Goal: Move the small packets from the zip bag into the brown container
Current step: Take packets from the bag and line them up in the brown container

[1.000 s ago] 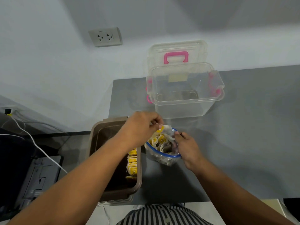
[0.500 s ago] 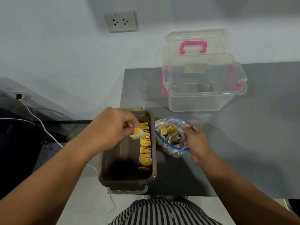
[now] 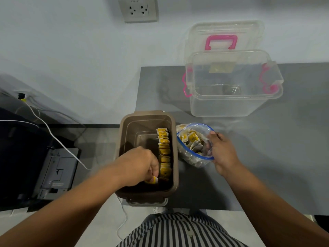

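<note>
Packet in hand: one small packet (image 3: 153, 180) with a yellow tag, pinched at the tips of the left hand's (image 3: 140, 164) curled fingers (image 3: 155, 169). It sits low inside the brown container (image 3: 147, 114), at the near end.

Just beyond those fingers a row of packets (image 3: 164, 150) stands on edge along the container's right wall, tags up. The floor to the left of the fingers is bare.

The right hand (image 3: 222, 154) has its fingers (image 3: 212, 135) curled over the blue-zipped rim of the zip bag (image 3: 204, 127), holding the mouth open. The bag lies on the counter (image 3: 276, 148) just beside the container; whether they touch, I cannot tell. Loose packets (image 3: 191, 138) fill the bag on the thumb side of that hand.

Judgement: transfer partly done, with plenty left in the bag.

Step in hand is seating this packet at the row's near end.
- Bring it on edge, tag up, flat against the nearest neighbour.
- Let go only once it leans there, or it may topple and spoil the line.
- Watch any trailing string so it does not snag the row.
- The right hand should hold the mouth wide and steady for the next pick.

Farther out, beyond the right fingers, is an open clear box (image 3: 222, 107) with pink latches. Its lid (image 3: 220, 29) is propped behind it, and a wall socket (image 3: 138, 9) is above.
</note>
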Motion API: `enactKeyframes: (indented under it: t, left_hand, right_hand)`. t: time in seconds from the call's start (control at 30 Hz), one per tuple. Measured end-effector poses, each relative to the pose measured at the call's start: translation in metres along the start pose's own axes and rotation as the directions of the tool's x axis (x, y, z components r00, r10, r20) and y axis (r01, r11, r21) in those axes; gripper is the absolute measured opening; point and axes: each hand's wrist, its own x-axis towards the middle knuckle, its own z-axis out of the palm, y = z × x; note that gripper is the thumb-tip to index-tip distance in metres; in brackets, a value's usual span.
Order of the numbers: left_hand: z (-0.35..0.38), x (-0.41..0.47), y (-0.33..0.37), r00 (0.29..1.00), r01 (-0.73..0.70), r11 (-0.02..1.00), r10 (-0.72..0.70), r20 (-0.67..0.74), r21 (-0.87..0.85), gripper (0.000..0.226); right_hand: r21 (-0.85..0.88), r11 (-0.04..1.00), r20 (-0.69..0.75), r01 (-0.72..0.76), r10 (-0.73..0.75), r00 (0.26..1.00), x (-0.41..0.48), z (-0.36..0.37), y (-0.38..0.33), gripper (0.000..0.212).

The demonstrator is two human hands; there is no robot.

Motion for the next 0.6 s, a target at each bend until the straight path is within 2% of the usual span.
enactKeyframes:
  t: [0.23,0.43,0.6]
  left_hand:
    - [0.012,0.013,-0.001,1.0,-0.026,0.999,0.026,0.005,-0.027,0.013]
    - [0.019,0.026,0.005,0.999,-0.02,0.997,0.023,-0.042,0.069,0.019]
    - [0.022,0.027,0.011,0.997,-0.026,0.997,0.032,-0.073,0.075,0.021]
  right_hand:
    - [0.01,1.0,0.007,0.008,-0.008,1.0,-0.001,-0.002,0.001,0.027]
    - [-0.004,1.0,0.002,0.006,-0.006,1.0,0.003,-0.002,0.004,0.025]
    - [-0.028,1.0,0.012,-0.009,0.009,1.0,0.006,-0.005,0.005,0.026]
